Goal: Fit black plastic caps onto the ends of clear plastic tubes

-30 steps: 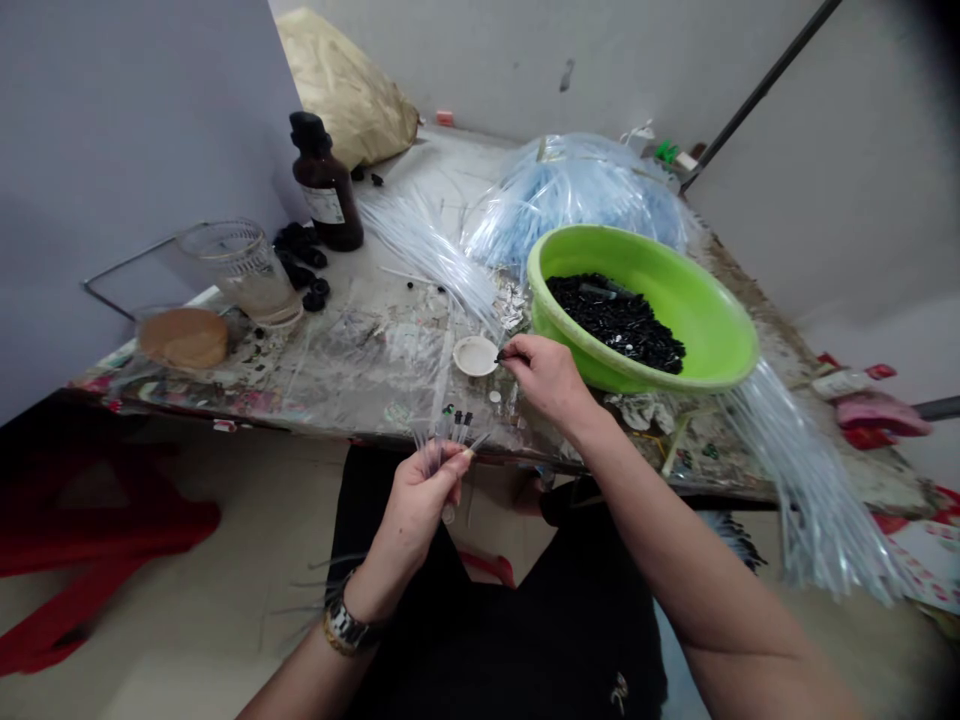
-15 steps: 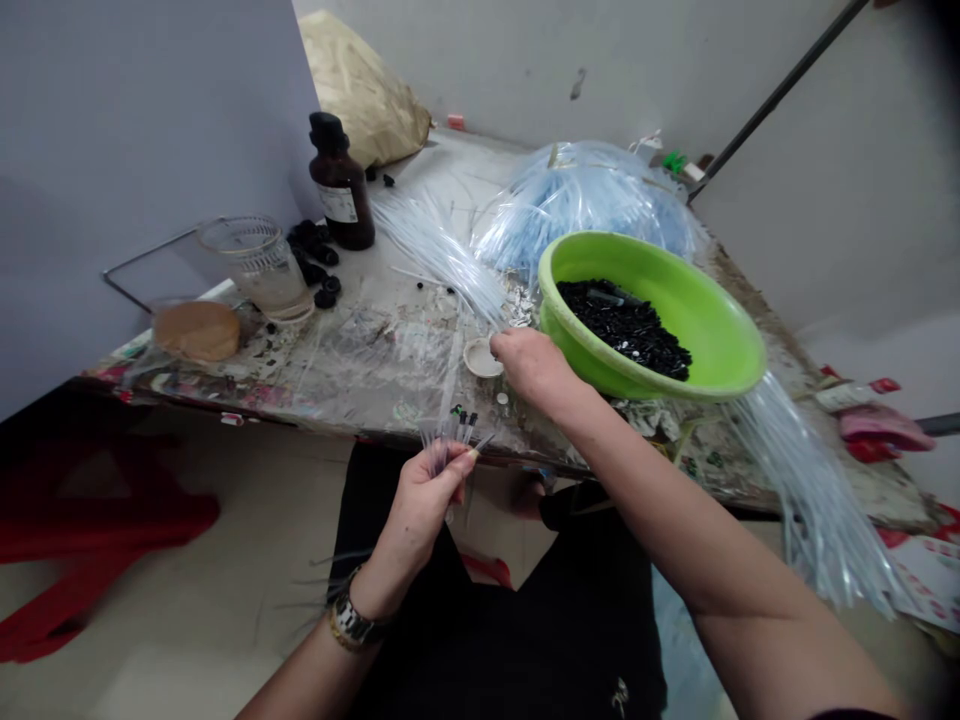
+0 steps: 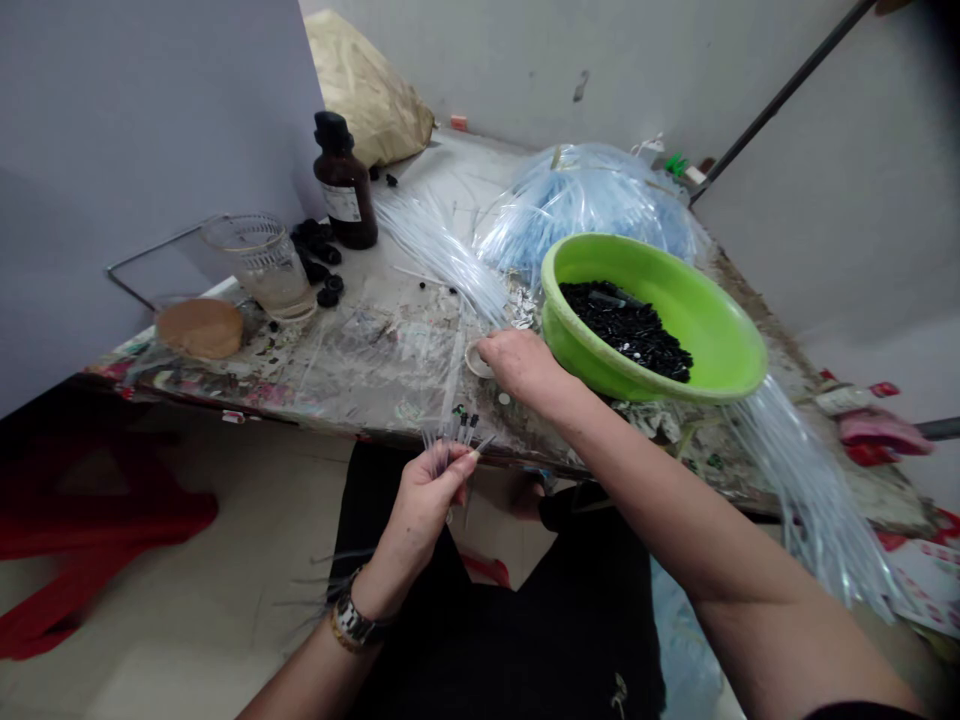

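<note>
Low in front of the table edge, my left hand (image 3: 429, 492) pinches a fanned bunch of thin clear plastic tubes (image 3: 442, 450). Several of these tubes carry small black tips (image 3: 468, 420) at their upper ends. My right hand (image 3: 517, 362) reaches over the table with its fingers bent together at a small white dish (image 3: 475, 360). Its fingertips are over the dish, and whatever they may hold is hidden. Just right of that hand stands a green basin (image 3: 652, 310) with many small black pieces (image 3: 622, 325) inside. A spread of clear tubes (image 3: 442, 250) lies behind the dish.
A large tied bundle of clear tubes (image 3: 592, 200) sits behind the basin, and more tubes (image 3: 817, 490) hang over the right edge. On the left are a brown bottle (image 3: 346, 190), a glass (image 3: 266, 275) and a round tan lid (image 3: 199, 328). A red stool (image 3: 97, 510) stands below.
My right hand has shifted slightly left, so its fingertips now cover more of the white dish. My left hand stays almost still with the tubes.
</note>
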Motion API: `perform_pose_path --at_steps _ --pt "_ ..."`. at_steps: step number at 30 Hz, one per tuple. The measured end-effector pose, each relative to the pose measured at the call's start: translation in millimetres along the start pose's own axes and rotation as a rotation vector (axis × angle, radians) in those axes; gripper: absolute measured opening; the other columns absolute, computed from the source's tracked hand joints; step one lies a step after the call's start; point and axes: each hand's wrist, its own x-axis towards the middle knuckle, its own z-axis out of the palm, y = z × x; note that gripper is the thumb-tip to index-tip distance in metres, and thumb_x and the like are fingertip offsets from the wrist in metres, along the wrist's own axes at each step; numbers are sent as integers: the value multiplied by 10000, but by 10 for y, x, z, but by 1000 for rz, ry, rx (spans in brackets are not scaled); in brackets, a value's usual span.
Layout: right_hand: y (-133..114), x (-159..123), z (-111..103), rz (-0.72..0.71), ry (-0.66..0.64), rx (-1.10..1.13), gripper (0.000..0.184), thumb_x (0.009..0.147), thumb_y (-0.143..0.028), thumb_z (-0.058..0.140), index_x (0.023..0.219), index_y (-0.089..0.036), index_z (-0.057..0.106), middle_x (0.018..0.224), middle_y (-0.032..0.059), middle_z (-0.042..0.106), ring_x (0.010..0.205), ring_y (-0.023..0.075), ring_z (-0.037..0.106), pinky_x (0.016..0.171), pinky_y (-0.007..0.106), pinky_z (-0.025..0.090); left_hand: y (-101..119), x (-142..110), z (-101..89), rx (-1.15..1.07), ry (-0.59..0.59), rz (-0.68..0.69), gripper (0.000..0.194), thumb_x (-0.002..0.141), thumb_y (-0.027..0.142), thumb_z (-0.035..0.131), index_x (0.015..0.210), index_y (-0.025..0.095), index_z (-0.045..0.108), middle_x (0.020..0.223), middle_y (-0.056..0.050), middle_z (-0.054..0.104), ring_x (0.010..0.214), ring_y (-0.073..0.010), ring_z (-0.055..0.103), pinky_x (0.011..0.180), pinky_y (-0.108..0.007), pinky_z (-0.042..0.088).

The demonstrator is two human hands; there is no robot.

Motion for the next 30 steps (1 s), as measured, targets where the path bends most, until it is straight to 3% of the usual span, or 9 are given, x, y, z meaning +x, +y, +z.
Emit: perform_pose_path --at_steps 7,17,23,26,30 --pt "128 -36 15 39 42 48 262 893 -108 450 978 -157 693 981 111 718 891 220 658 708 276 439 -39 26 -10 0 2 8 202 725 334 726 737 145 654 517 53 482 463 -68 400 486 -199 318" --pt "-27 -35 -56 21 -8 29 265 876 -71 464 940 -98 720 944 181 721 885 259 670 715 307 455 -45 5 -13 21 -11 10 197 756 332 701 754 142 646 533 48 490 480 -70 404 491 -197 310" --pt "44 -4 19 27 7 77 252 876 -107 478 947 -153 716 981 126 725 867 221 657 711 283 442 -49 21 -17 27 -2 11 205 755 339 697 754 143 636 525 53 479 478 -71 397 493 -201 302" --pt "121 -40 22 36 86 208 229 874 -133 491 927 -175 710 964 90 724 867 208 641 726 280 434 -51 35 -29 19 9 5 214 745 343 704 772 141 641 530 58 477 471 -66 389 490 -201 297" --pt "171 -208 -53 18 372 506 163 852 -122 526 828 -166 681 853 55 700 804 180 616 739 270 432 -58 49 -57 42 17 29 218 766 352 692 782 139 650 522 58 473 474 -66 393 497 -200 297"
